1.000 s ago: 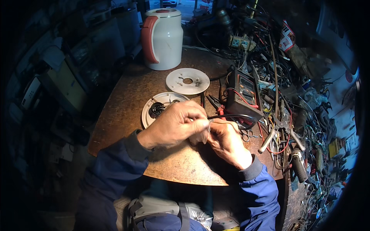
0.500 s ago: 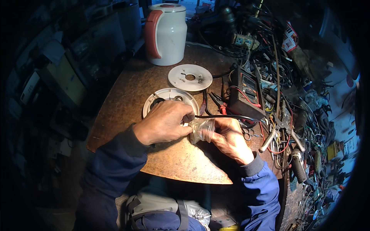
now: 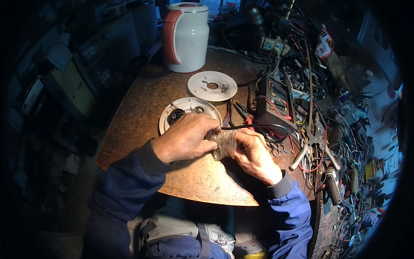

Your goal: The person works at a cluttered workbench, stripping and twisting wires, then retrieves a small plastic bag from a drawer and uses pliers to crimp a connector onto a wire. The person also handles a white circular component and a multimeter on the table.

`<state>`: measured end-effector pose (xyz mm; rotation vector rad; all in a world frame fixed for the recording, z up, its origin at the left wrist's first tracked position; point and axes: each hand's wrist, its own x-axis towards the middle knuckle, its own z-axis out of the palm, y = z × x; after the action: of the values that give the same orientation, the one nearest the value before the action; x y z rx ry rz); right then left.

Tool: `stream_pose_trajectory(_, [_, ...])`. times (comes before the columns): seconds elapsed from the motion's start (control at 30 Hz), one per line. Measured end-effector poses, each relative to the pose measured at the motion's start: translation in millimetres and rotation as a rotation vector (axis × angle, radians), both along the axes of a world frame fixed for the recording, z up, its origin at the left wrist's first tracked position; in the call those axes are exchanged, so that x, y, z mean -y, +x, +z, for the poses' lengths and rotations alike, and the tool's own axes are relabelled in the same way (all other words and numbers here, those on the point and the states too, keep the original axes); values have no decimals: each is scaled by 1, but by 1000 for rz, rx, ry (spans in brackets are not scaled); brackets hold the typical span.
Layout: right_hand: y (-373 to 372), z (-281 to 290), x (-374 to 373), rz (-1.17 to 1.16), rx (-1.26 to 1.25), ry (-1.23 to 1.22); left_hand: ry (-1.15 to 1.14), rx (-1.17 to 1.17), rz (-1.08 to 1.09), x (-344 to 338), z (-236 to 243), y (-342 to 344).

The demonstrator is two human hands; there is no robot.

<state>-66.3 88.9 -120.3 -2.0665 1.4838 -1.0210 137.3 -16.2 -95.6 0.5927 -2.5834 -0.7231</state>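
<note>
Between my two hands is a small clear plastic bag, crumpled at its left side. My left hand is closed, its thumb and forefinger pinching the bag's left edge. From the other side my right hand has its fingers closed on the bag. Just behind my left hand lies a round white plastic base, open side up, with a black round part inside; the hand covers its front. A black cord runs right from beside my left fingertips. Farther back lies a flat white disc with a central hole.
A white electric kettle with a red handle stands at the back of the wooden table. To the right are a multimeter, red-handled pliers, scissors, wire strippers and heaped wires.
My hands stay at the bag, with the right fingers shifted slightly on it. The black cord's loop at the right has risen a little. The view has moved slightly.
</note>
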Motion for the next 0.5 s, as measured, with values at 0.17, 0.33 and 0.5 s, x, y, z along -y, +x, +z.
stream_pose_trajectory(0.17, [-1, -1, 0, 5, 143, 24, 40, 0, -1, 0, 2, 0])
stream_pose_trajectory(0.33, [-13, -29, 3, 8, 300, 97, 83, 5, 1, 0, 1, -1])
stream_pose_trajectory(0.5, [-8, -19, 1, 61, 645, 315, 69, 0, 10, -2, 3, 0])
